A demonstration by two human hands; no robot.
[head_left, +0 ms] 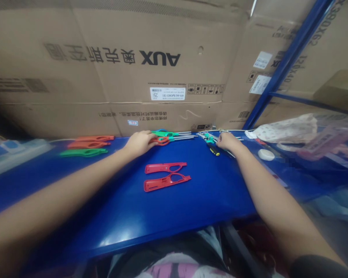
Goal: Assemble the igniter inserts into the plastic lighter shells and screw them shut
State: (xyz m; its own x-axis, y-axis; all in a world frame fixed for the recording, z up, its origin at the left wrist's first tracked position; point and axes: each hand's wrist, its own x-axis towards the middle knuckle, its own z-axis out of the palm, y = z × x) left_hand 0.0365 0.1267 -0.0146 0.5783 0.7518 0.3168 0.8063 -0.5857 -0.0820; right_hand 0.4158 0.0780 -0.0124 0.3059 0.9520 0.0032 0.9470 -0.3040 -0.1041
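My left hand (139, 143) reaches to the back of the blue table (118, 208) and rests with curled fingers on a pile of long lighters (169, 136) with orange and green handles and metal tubes. My right hand (227, 141) lies at the back right, fingers closed on a bunch of small metal parts with green pieces (208, 137); a black and yellow screwdriver (214, 151) lies just beside it. Two red plastic lighter shell halves (166, 176) lie flat mid-table between my arms.
Orange and green shell halves (87, 146) lie at the back left. Big cardboard boxes (110, 65) wall off the back. A blue rack post (287, 61) rises at right, with a plastic bag (290, 129) and a white round piece (266, 154).
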